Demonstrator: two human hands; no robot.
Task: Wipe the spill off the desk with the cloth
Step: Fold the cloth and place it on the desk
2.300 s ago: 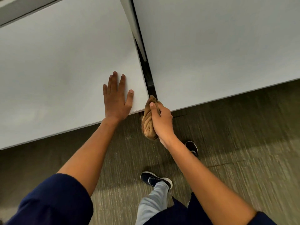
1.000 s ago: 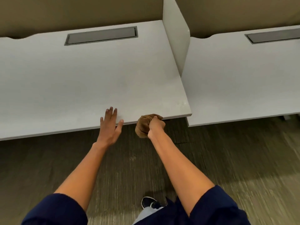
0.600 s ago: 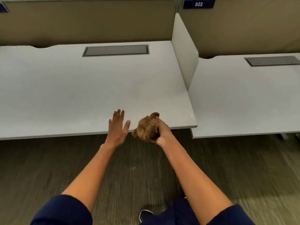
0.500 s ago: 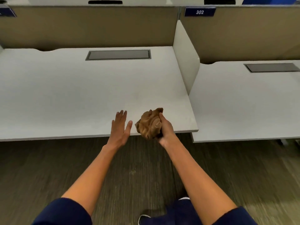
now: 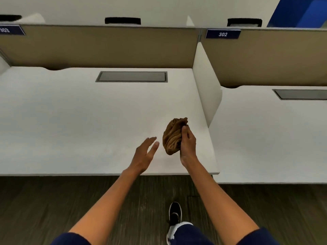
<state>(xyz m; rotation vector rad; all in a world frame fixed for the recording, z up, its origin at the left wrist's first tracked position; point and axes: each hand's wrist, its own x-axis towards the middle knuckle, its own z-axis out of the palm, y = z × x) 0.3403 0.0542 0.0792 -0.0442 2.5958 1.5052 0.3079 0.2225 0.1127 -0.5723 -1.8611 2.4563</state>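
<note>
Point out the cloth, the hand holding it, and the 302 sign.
cloth (image 5: 172, 137), head view, middle of the bunched brown fabric.
right hand (image 5: 188, 144), head view, back of the hand gripping the cloth.
302 sign (image 5: 222, 34), head view, on the printed number.

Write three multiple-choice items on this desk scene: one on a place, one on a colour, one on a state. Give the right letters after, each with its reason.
1. Where is the cloth?
A. flat on the floor
B. in the right hand, over the desk near its right front corner
C. inside the grey hatch

2. What colour is the cloth?
A. brown
B. white
C. blue

3. How is the left hand?
A. gripping the cloth
B. a fist on the desk
C. open, fingers straight, holding nothing

Answers:
1 B: the right hand's fingers curl round the bunched cloth above the white top, beside the divider.
2 A: it reads brown against the white desk.
3 C: its straight fingers point toward the cloth, apart from it.
</note>
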